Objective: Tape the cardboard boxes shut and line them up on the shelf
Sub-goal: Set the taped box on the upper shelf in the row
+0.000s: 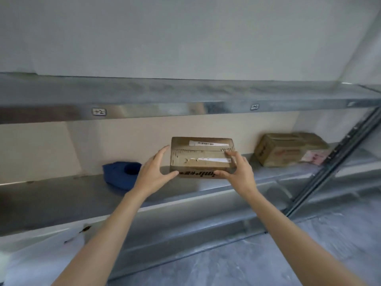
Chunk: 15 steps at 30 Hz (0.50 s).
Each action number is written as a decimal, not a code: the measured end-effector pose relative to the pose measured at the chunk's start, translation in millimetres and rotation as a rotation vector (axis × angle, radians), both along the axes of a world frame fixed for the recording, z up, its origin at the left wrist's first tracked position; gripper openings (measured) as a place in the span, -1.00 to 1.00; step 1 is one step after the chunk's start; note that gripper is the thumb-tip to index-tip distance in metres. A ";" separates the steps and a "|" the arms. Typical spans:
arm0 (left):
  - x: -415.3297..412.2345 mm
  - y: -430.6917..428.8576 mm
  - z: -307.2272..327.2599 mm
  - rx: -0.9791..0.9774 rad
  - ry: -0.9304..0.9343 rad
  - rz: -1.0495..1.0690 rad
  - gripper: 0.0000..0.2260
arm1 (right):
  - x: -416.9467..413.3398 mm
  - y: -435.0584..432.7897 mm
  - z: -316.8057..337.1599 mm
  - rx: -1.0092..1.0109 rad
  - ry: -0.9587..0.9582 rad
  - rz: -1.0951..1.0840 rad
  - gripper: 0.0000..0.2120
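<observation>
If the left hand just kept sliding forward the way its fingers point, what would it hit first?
Probably the left side of the cardboard box, right beside the left hand; past that, the beige back panel. Depth is unclear.

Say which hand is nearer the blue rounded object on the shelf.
The left hand: just right of the blue rounded object; the right hand grips the brown cardboard box farther right.
</observation>
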State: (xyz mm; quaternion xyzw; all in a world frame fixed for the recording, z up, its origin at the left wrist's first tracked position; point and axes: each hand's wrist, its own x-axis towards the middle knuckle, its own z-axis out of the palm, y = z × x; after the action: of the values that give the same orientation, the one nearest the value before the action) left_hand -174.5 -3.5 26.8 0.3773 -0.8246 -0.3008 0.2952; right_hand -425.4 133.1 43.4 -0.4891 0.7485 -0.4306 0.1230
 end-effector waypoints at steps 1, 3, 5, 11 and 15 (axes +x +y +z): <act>-12.8 4.4 -1.6 -0.018 -0.027 0.001 -0.23 | -14.1 7.7 -2.8 0.011 -0.005 -0.014 -0.36; -37.5 9.7 -6.0 -0.076 -0.088 -0.002 -0.23 | -41.8 19.0 -8.7 0.023 -0.016 -0.042 -0.38; -61.6 10.8 -9.3 -0.131 -0.134 -0.010 -0.25 | -69.3 26.0 -14.9 0.039 -0.032 -0.057 -0.39; -129.5 -3.1 -19.4 -0.193 -0.188 -0.010 -0.32 | -142.3 23.8 -36.9 0.068 -0.027 -0.083 -0.38; -174.1 -24.4 -31.9 -0.167 -0.186 -0.012 -0.32 | -187.9 3.9 -55.8 0.093 -0.044 -0.071 -0.37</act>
State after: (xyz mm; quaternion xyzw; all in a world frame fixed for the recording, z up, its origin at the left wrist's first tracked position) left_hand -348.7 -27.8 -5.2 0.3727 -0.8729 -0.1964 0.2461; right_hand -613.3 137.0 -12.3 -0.4464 0.7817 -0.4101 0.1467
